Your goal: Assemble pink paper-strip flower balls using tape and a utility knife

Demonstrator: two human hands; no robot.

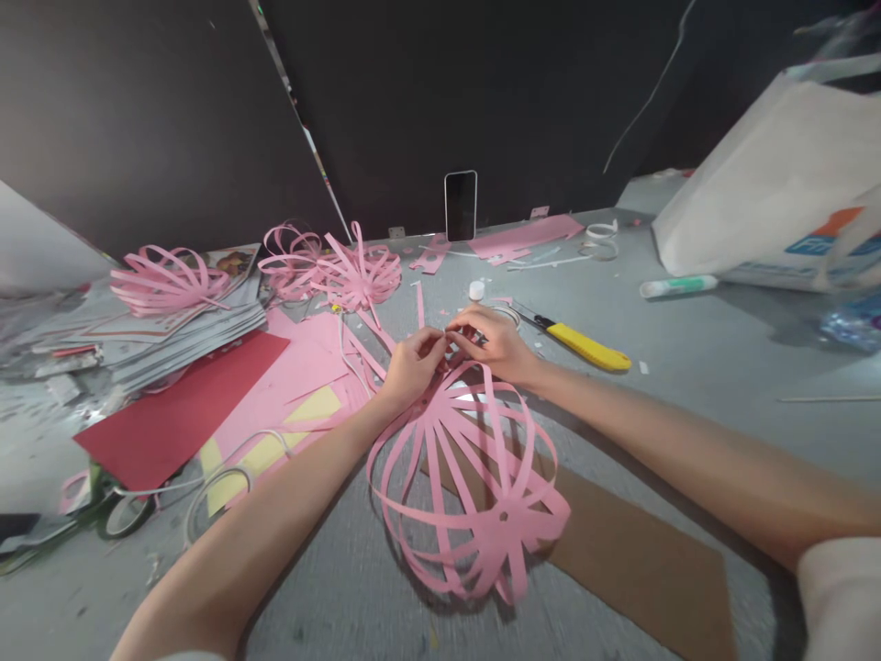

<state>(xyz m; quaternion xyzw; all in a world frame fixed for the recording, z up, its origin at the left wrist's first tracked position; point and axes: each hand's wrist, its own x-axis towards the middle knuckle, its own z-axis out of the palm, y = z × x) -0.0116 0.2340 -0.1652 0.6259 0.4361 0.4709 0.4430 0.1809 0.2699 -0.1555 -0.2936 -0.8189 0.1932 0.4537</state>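
A pink paper-strip ball (440, 521) lies on the grey table in front of me, partly over a brown cardboard strip (640, 560). Just beyond its far end, my left hand (418, 360) and my right hand (490, 341) meet, fingertips pinched close together. Whatever sits between the fingers is too small to make out. Pink strips run near my left hand toward the back. Behind my right hand is a white cap (476, 291), and a yellow utility knife (588, 347) lies to the right.
Other pink strip balls (362, 275) stand at the back left, one on a paper stack (185, 335). Red paper (183, 413), pink sheets and wires lie left. A phone (461, 207) leans on the dark wall. At right are a glue stick (678, 286) and white bag (771, 184).
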